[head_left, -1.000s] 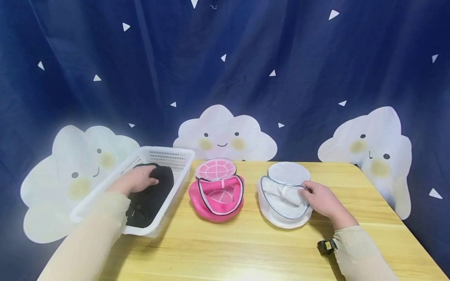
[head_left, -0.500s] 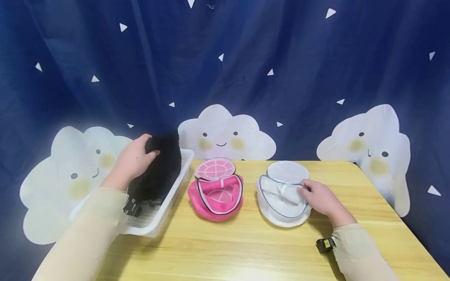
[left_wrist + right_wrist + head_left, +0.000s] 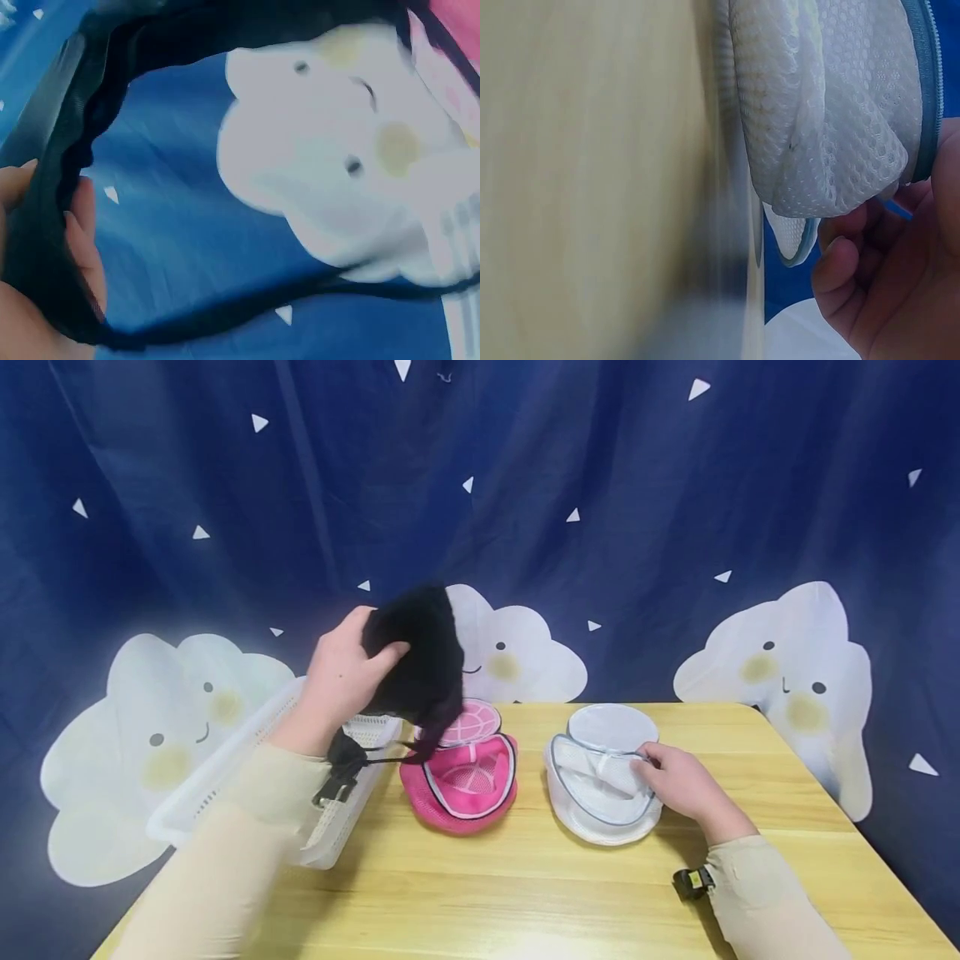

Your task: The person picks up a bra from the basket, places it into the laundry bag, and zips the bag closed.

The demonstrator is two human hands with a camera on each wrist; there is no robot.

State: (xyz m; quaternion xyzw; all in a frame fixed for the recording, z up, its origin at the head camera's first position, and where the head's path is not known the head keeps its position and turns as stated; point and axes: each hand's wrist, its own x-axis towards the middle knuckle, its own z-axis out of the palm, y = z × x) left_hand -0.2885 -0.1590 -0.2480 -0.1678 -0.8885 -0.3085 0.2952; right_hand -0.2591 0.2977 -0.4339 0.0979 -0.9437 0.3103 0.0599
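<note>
Black garment (image 3: 420, 652), one, gripped by left hand (image 3: 343, 675), one pink bag (image 3: 459, 814), one white bag (image 3: 600, 789) pinched by right hand (image 3: 681, 783)

Black cloth item (image 3: 420, 652): apparently matt, its weave blurred. White bag (image 3: 817, 112): rough honeycomb mesh. Pink bag (image 3: 457, 814): mesh. Basket (image 3: 339, 837): perforated plastic. Tabletop (image 3: 525, 893): smooth, wood-grained, glossy highlight. Backdrop (image 3: 525, 427): creased cloth.

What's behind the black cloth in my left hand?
In the head view, the black cloth has the blue curtain, its middle cloud and the lid of the pink mesh bag behind it. The cloud's left side and part of the lid are covered, so unseen.
</note>
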